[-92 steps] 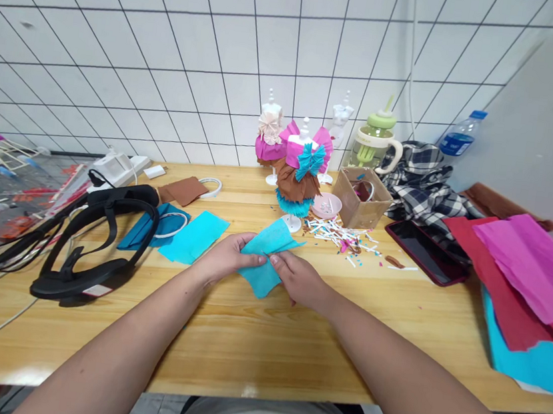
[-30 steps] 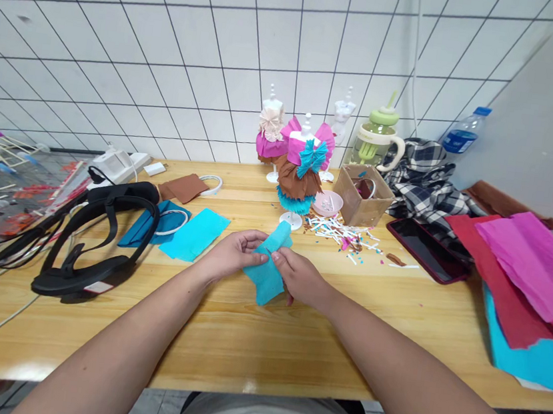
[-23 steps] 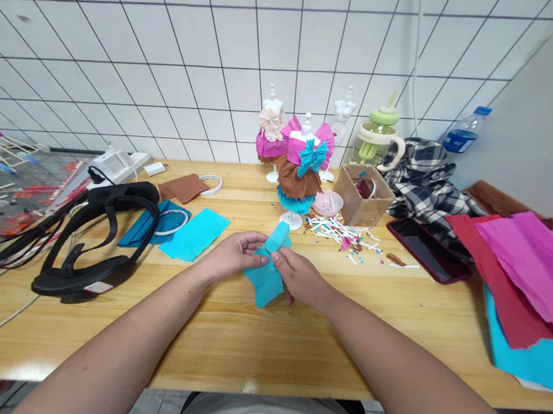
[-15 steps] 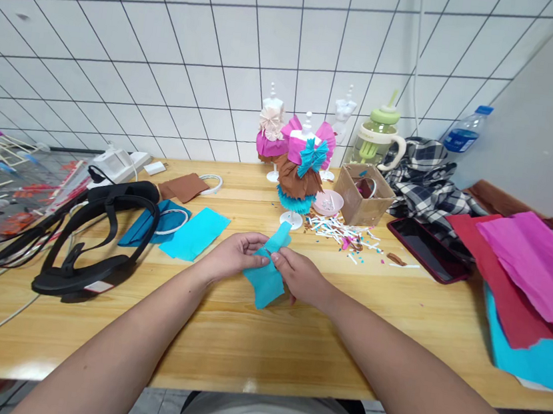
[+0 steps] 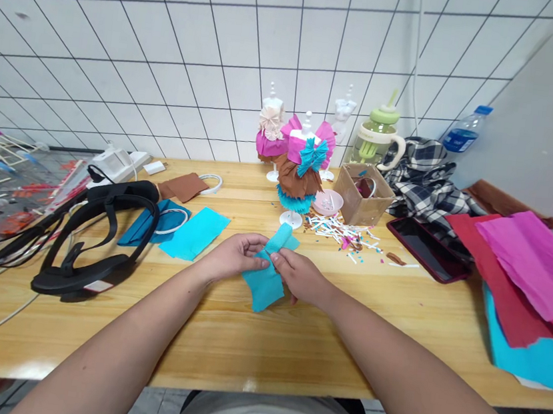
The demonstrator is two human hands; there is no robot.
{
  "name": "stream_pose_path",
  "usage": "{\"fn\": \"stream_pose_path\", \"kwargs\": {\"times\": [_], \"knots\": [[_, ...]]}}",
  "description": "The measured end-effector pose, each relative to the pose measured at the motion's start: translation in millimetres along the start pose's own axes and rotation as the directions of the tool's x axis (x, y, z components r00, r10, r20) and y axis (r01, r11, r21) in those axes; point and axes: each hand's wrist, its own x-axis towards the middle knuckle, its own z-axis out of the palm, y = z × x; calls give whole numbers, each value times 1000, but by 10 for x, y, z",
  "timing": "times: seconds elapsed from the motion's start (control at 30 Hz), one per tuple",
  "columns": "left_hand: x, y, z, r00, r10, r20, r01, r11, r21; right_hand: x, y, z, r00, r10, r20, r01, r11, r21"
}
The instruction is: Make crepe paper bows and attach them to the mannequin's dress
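Between my hands is a piece of turquoise crepe paper (image 5: 266, 288), with a narrow strip folded over near its top. My left hand (image 5: 240, 256) pinches it from the left, thumb and fingers closed on the edge. From the right, my right hand (image 5: 299, 276) grips the paper with thumb and fingertips near the fold. Just beyond stands a small mannequin (image 5: 303, 163) dressed in pink, brown and turquoise paper with a turquoise bow. A flat turquoise sheet (image 5: 196, 233) lies left of my hands.
Paper scraps (image 5: 348, 234) lie beside a pink dish (image 5: 328, 202) and a cardboard box (image 5: 364, 198). A phone (image 5: 427, 249) and stacked coloured paper (image 5: 520, 277) are on the right. A black headset strap (image 5: 96, 232) lies left, near brown paper (image 5: 183, 187).
The paper's top strip has been folded over more and its corner now sticks out to the right. Both hands stay in nearly the same place.
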Motion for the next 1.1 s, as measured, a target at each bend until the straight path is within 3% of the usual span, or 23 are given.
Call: {"fn": "stream_pose_path", "kwargs": {"times": [0.5, 1.1], "knots": [[-7, 6, -26, 1000, 17, 11, -18, 1000, 8, -24, -48, -36, 992, -104, -66, 95, 987, -129], [-1, 10, -3, 1000, 15, 23, -16, 999, 33, 11, -23, -31, 988, -128, -82, 112, 979, -171]]}}
